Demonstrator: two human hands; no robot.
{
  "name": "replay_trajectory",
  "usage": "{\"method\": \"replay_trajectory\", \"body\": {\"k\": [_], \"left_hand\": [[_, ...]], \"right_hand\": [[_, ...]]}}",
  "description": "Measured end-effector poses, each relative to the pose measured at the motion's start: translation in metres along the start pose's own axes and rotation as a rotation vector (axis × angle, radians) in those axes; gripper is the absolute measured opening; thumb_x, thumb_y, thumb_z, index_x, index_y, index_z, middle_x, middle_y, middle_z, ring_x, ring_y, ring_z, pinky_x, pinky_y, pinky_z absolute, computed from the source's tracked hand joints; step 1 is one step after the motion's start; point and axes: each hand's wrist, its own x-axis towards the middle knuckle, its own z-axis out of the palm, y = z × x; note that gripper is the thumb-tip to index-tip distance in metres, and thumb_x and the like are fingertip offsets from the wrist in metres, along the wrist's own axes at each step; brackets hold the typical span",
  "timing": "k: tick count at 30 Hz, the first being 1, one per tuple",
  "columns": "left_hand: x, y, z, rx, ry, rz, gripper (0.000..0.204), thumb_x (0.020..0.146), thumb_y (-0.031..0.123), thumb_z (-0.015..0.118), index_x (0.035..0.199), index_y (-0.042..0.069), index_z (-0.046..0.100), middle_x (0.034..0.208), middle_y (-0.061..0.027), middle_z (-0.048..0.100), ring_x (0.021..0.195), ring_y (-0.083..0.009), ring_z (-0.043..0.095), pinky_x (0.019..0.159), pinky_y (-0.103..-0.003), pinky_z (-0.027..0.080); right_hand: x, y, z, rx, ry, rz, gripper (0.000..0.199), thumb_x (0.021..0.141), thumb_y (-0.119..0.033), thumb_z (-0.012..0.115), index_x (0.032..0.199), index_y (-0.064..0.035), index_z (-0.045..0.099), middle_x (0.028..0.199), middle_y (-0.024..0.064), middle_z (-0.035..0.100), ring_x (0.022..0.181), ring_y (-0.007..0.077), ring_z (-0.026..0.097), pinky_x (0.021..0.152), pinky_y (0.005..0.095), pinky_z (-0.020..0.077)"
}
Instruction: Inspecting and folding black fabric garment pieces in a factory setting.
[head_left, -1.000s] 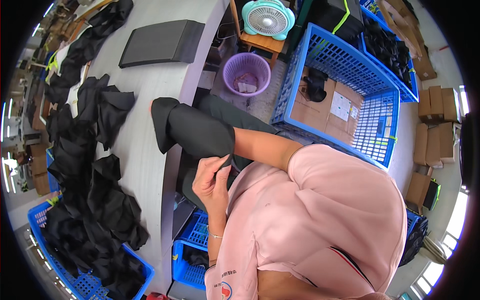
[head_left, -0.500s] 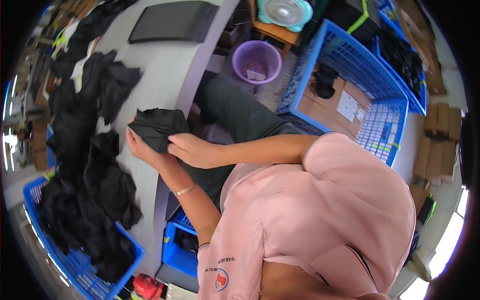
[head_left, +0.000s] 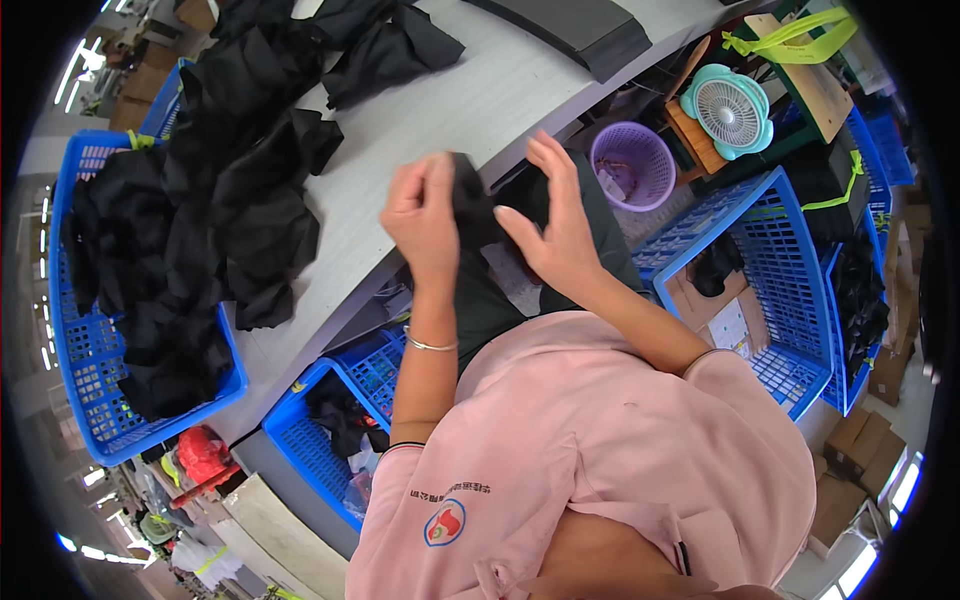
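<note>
My left hand [head_left: 424,208], with a bracelet at its wrist, is closed on a small piece of black fabric [head_left: 472,200] near the table's front edge. Motion blurs the fabric and part of that hand. Just right of the fabric, my right hand [head_left: 555,225] is open, fingers stretched up and thumb apart. Its thumb tip comes close to the fabric; whether they touch, I cannot tell. On the table [head_left: 350,215] to the left lies a heap of black fabric pieces [head_left: 255,200].
A blue basket [head_left: 100,400] under the heap stands at the table's left end. Another blue crate [head_left: 310,450] sits below the table. To the right are a purple basket [head_left: 640,170], a turquoise fan [head_left: 728,110] and a large blue crate [head_left: 800,270]. A dark padded block [head_left: 590,35] rests at the back.
The view has swung, shifting the table and crates. My right hand has let go of the black fabric and opened; my left hand still holds it.
</note>
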Motion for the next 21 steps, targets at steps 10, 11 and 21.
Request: {"method": "replay_trajectory", "body": {"k": [10, 11, 21], "left_hand": [[-0.009, -0.001, -0.027, 0.023, 0.106, 0.018, 0.004, 0.085, 0.002, 0.072, 0.086, -0.002, 0.073, 0.077, -0.0026, 0.065, 0.069, -0.0084, 0.055, 0.065, -0.022, 0.043], [-0.004, -0.007, -0.032, 0.033, 0.143, -0.011, 0.004, 0.084, 0.002, 0.073, 0.086, -0.001, 0.073, 0.077, -0.0014, 0.065, 0.069, -0.008, 0.054, 0.064, -0.021, 0.043], [-0.03, -0.038, -0.047, -0.975, -0.155, -0.91, 0.035, 0.1, 0.027, 0.053, 0.121, 0.001, 0.061, 0.109, -0.0099, 0.068, 0.097, -0.0174, 0.066, 0.087, -0.032, 0.054]], "right_hand": [[0.035, 0.015, 0.0, 0.934, -0.414, 0.748, 0.017, 0.096, -0.011, 0.058, 0.107, -0.0008, 0.066, 0.097, 0.0027, 0.071, 0.084, 0.0106, 0.067, 0.079, 0.027, 0.0527], [0.032, 0.01, -0.001, 0.977, -0.46, 0.704, 0.017, 0.096, -0.011, 0.058, 0.107, -0.0008, 0.066, 0.097, 0.0027, 0.071, 0.084, 0.0106, 0.067, 0.079, 0.027, 0.0527], [0.062, -0.015, 0.004, 0.646, -0.31, 0.399, 0.012, 0.095, -0.01, 0.063, 0.101, 0.0, 0.063, 0.094, 0.0001, 0.067, 0.086, 0.0105, 0.062, 0.079, 0.0264, 0.0494]]}}
